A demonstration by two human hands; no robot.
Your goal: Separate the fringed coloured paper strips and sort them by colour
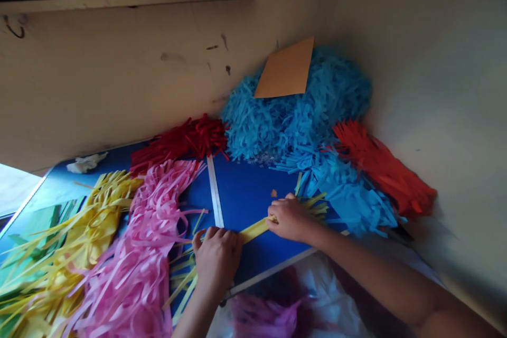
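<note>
A strip of yellow paper [254, 230] stretched between the person's two hands, above the near part of the blue table [247, 182]. The left hand [219, 254] was closed around its left end and the right hand [288, 216] grasped the other, farther to the right; loose yellow fringe fanned out beyond both fists. The middle looked flat and fairly straight, so the step in hand seemed to be gathering or twisting the paper along its unfringed band. The next move appeared to call for a firm hold at both ends and an even turn of the wrists, without tearing the thin paper or snagging its tassels.

Most of the room for moving lay on the far side of the strip, where the tabletop showed on both sides of a white seam [215, 195]. To the left, pink fringe [152, 222] spread close by the left hand's tassels. To the right, blue fringe [352, 195] lay near the right hand, with red fringe [390, 174] past it toward the wall [443, 95]. A large blue heap [340, 84] bounded the far side. The table's pale near edge [277, 271] ran just below the hands, with a plastic bag [327, 290] beyond it.
</note>
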